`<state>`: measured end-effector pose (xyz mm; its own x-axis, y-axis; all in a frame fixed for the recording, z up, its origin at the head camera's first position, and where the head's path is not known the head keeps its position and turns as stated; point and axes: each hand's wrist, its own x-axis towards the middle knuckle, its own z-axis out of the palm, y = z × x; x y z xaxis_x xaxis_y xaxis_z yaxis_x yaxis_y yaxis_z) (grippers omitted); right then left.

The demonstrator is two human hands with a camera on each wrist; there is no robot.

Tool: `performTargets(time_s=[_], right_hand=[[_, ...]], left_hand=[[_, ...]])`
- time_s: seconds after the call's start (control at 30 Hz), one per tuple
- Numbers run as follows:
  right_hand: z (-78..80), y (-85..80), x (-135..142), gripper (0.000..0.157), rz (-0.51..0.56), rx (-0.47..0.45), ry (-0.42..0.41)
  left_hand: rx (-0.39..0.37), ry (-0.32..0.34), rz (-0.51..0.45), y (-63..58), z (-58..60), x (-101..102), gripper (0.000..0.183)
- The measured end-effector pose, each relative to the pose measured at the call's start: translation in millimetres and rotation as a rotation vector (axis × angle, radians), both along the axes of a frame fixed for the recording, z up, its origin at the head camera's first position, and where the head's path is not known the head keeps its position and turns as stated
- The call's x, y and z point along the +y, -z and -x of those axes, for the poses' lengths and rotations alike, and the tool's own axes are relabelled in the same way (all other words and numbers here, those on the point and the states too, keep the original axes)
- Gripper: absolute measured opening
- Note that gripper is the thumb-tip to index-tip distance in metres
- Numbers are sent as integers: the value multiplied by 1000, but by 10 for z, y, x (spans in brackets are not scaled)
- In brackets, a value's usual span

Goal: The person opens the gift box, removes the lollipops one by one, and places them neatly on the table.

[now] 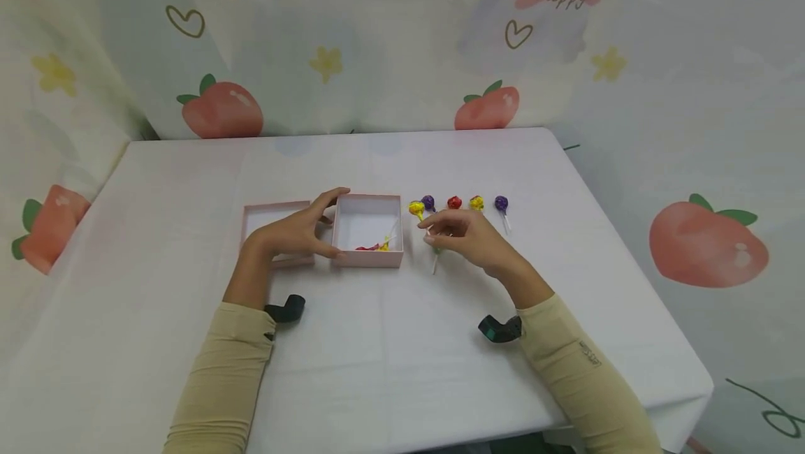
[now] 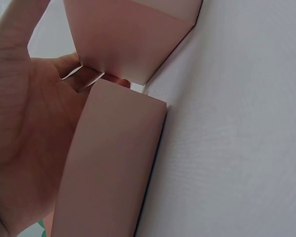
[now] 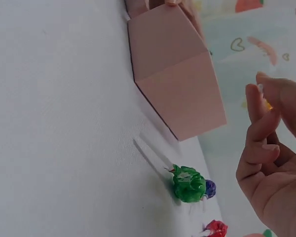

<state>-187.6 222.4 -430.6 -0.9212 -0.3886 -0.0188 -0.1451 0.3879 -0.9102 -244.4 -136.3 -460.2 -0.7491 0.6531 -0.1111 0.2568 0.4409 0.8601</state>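
Observation:
My left hand [image 1: 292,230] spans the left side of an open pink box [image 1: 367,260], thumb at the front corner and a finger at the back one. Inside the box lie a red lollipop [image 1: 367,248] and a yellow one [image 1: 383,246]. Right of the box, my right hand [image 1: 468,237] pinches the white stick of a yellow lollipop [image 1: 416,208] between thumb and index finger, head pointing away. The stick's end shows at the fingertips in the right wrist view. Below this hand lies a green lollipop [image 3: 189,184], mostly hidden in the head view.
A shallow pink box lid [image 1: 277,205] lies left of the box, partly under my left hand. Beyond my right hand are a purple lollipop [image 1: 428,202], a red one [image 1: 454,202], another yellow one [image 1: 476,202] and another purple one [image 1: 501,204]. A white cloth [image 1: 352,356] covers the table.

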Motion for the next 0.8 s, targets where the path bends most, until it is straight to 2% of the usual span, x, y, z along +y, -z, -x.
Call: performTargets(time_s=[0.1, 0.2, 0.47, 0.6, 0.8], right_hand=[[-26, 18, 118, 35, 82, -55, 36], [-61, 26, 240, 38, 102, -70, 74], [-159, 100, 457, 37, -44, -67, 147], [-217, 153, 537, 32, -84, -85, 145], [-259, 236, 605, 28, -86, -122, 106]], left_hand=[[2, -1, -6, 2, 3, -11, 120], [5, 0, -3, 10, 6, -17, 120], [14, -7, 17, 4, -6, -15, 121], [3, -7, 21, -5, -12, 1, 122], [-1, -11, 25, -38, -17, 16, 121]])
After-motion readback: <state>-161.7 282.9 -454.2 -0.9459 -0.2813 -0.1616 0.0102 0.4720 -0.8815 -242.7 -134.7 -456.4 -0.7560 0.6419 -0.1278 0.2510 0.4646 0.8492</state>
